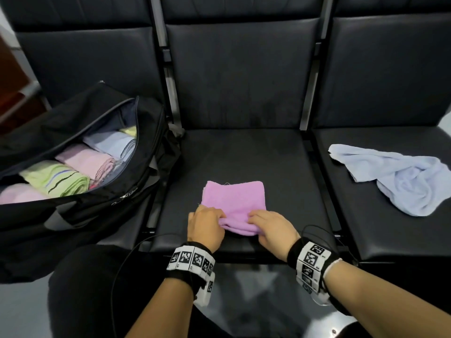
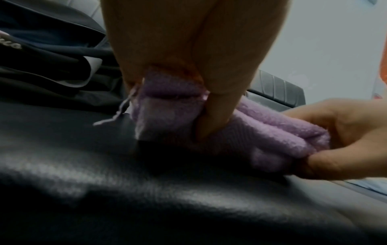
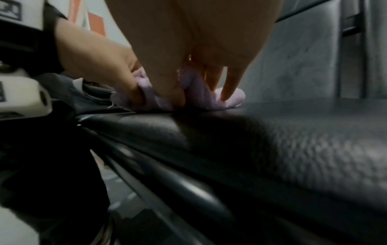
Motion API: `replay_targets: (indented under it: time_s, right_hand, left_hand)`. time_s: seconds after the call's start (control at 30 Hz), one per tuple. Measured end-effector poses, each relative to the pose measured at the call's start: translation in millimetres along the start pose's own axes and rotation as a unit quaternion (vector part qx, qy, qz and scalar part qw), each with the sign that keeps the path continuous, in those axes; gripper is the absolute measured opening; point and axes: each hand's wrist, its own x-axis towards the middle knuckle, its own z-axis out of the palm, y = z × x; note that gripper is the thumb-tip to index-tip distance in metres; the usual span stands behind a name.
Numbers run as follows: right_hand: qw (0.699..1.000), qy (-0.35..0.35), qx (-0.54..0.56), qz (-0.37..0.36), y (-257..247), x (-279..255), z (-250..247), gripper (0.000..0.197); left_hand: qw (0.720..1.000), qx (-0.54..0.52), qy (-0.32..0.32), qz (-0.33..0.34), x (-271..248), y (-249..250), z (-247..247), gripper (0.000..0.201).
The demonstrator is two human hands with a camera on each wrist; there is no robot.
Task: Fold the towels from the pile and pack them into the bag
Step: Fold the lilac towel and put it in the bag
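**Purple towel mid-fold on centre seat; bag part-filled**

Step in hand, by judgement: rolling or folding the near edge of the purple towel, flat on the centre seat of a black bench, already reduced to a small rectangle. Left hand pinching the near left corner, thumb beneath and fingers curled over. Right hand likewise pinching the near right end, fingers pressed together on top of the cloth. Near edge lifted into a thick roll between both grips.

Open black bag on the left seat, just beside the work. Inside, in a row: folded green towel, folded pink towel, folded pale blue towel. One loose blue towel crumpled on the right seat, well apart, unfolded.

Next move, by judgement: carry the near edge away to finish the fold, keep both ends level, then lift the bundle leftward into the bag without letting layers slip. Blue towel remaining after that.

Differences between views:
- Head view alone: bag contents, remaining towel, overall layout.
- Left wrist view alone: layered end of the bundle, a loose white thread hanging from the corner, thumb tucked under the cloth.
- Right wrist view alone: right fingertips pressing down through the cloth to the seat, slightly parted at the outer end; seat's front rail below.
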Motion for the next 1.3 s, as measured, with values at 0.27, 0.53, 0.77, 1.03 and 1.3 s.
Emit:
replay_targets:
  time_s: [0.27, 0.53, 0.77, 1.03, 1.3]
  right_hand:
    - [0.968, 0.100, 0.188, 0.134, 17, 5, -26, 0.023]
    - [0.935, 0.154, 0.273, 0.166, 43, -14, -31, 0.015]
    - [0.915, 0.114, 0.252, 0.294, 62, -3, -14, 0.023]
    - [0.907, 0.037, 0.276, 0.317, 73, 4, -7, 0.027]
    - [0.892, 0.120, 0.378, 0.215, 38, 24, -45, 0.033]
  left_hand:
    - [0.991, -0.135, 0.003, -0.018, -2, -10, -11, 0.024]
    - [0.914, -0.397, -0.041, -0.069, 3, -10, -17, 0.018]
    - [0.913, -0.392, -0.015, -0.113, 8, -5, 3, 0.008]
    - [0.932, -0.324, 0.011, -0.164, 13, -6, 18, 0.012]
    - [0.926, -0.353, 0.003, -0.134, 14, -6, 1, 0.047]
